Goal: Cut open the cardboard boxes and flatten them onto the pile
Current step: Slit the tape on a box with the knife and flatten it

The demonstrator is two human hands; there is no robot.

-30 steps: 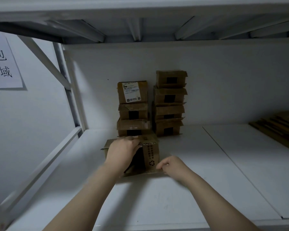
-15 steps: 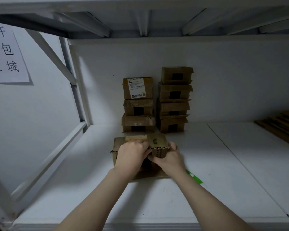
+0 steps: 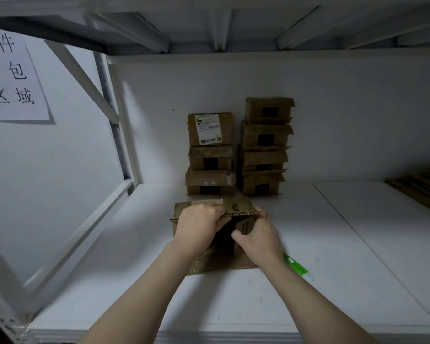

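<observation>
Both hands on one cardboard box (image 3: pixel 216 260), which sits on the white shelf (image 3: pixel 333 244), front-centre, just ahead of the two stacks.

Left hand (image 3: pixel 199 227): fingers curled over the box's top front edge, gripping the flap there. Fingertips are hidden behind the edge.

Right hand (image 3: pixel 257 235): fingers wrapped round the box's right-hand top corner, thumb pressed on the front face. It's holding the box, nothing else in it.

The box is upright and not flattened; corrugated edge of the top flap shows between the hands.

Green cutter (image 3: pixel 299 267) lies flat on the shelf just right of the box, partly under the right wrist. Neither hand touches it.

Behind: left stack (image 3: pixel 210 155) of three boxes, right stack (image 3: pixel 266 147) of four, side by side against the back wall.

Flattened cardboard pile (image 3: pixel 422 188) at the far right of the shelf, well apart from the box.

Paper sign (image 3: pixel 15 78) on the left wall.
</observation>
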